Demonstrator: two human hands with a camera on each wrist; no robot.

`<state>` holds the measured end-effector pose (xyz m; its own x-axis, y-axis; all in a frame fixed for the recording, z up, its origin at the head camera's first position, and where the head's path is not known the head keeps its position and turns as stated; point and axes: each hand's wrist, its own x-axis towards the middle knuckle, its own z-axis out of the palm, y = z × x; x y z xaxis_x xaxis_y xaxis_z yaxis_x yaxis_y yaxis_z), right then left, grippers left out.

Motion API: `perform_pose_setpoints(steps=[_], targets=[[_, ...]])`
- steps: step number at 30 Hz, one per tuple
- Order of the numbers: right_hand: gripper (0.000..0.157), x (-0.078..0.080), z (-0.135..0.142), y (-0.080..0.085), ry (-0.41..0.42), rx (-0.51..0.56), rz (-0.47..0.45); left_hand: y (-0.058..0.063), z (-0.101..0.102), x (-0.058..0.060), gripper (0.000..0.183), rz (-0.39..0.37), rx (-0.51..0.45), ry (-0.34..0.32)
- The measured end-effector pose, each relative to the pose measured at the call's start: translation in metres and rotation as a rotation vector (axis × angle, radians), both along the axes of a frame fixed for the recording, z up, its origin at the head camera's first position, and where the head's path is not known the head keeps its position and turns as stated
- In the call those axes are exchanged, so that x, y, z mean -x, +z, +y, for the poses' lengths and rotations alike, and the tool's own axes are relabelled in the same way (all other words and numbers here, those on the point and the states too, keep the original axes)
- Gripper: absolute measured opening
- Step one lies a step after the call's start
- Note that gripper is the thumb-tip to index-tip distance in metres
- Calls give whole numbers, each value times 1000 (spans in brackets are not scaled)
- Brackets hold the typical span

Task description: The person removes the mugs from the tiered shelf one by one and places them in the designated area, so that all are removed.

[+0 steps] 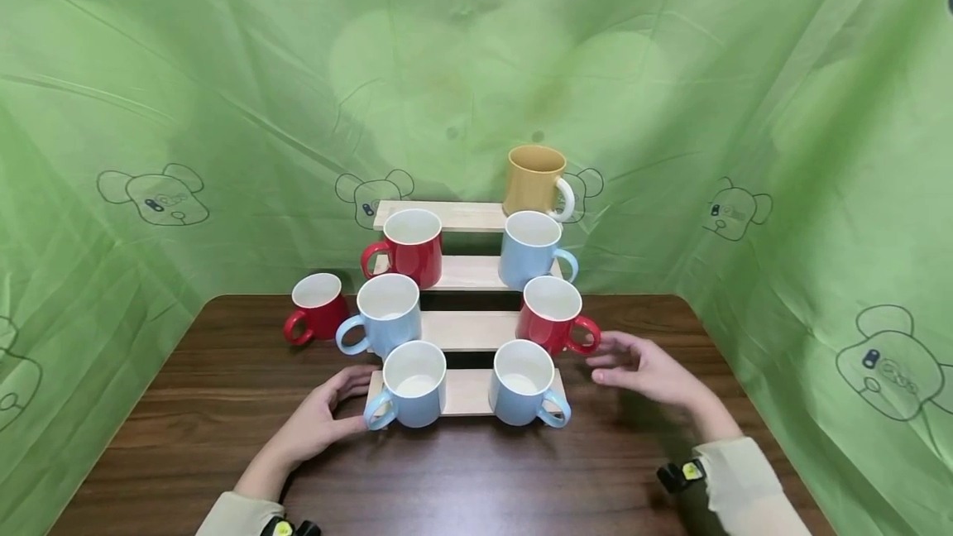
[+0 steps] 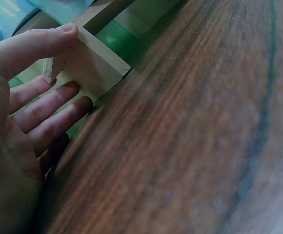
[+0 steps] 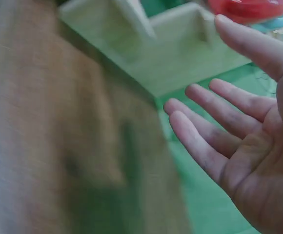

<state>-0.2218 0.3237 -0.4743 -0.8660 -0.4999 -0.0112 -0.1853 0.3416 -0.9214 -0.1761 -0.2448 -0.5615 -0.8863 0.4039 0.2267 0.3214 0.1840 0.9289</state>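
Note:
A stepped wooden rack (image 1: 469, 331) holds mugs on its tiers. My left hand (image 1: 320, 420) is at the rack's front left corner; in the left wrist view its thumb (image 2: 49, 41) lies against the wooden end piece (image 2: 90, 68), fingers loosely extended beside it. Nearest that hand is a light blue mug (image 1: 414, 383) on the lowest tier. My right hand (image 1: 648, 366) is at the rack's right side, fingers spread and holding nothing, close to the handle of a red mug (image 1: 549, 313). Another light blue mug (image 1: 523, 381) stands at the lowest tier's right end.
Higher up stand a blue mug (image 1: 389, 314), a red mug (image 1: 413, 246), another blue mug (image 1: 530, 248) and a tan mug (image 1: 534, 180) on top. A red mug (image 1: 318, 307) sits on the brown table (image 1: 476, 478), left of the rack. Green cloth (image 1: 246, 106) surrounds the table.

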Motion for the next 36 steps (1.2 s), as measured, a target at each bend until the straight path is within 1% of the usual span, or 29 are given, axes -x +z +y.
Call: perform_pose_setpoints(steps=[2, 4, 8, 11, 14, 18, 20, 24, 28, 32, 36], targets=[[62, 7, 6, 16, -33, -47, 48, 1, 0, 0, 67, -11, -1, 4], [58, 15, 8, 33, -69, -80, 118, 1, 0, 0, 67, -12, 2, 5], [53, 30, 5, 70, -159, -114, 236, 1, -1, 0, 66, -2, 8, 8], [55, 43, -1, 96, -205, -153, 291, 2, -2, 0, 66, -6, 5, 13], [61, 56, -9, 121, -241, -167, 298, 0, -3, 0, 67, -12, 9, 7], [71, 73, -21, 150, -298, -133, 272, -1, -3, 0, 68, -28, 17, 5], [74, 81, -26, 163, -320, -121, 280, -1, -2, 0, 68, -30, 15, 10], [78, 101, -42, 181, -341, -107, 318, 2, -3, 0, 68, -24, 8, 18], [84, 113, -58, 196, -353, -90, 339, 2, -4, 1, 67, -11, 5, 12], [91, 120, -71, 202, -355, -90, 335, 0, -3, 1, 66, 8, 1, -2], [94, 128, -80, 203, -321, -76, 306, 0, 0, 2, 66, 31, -11, -22]])
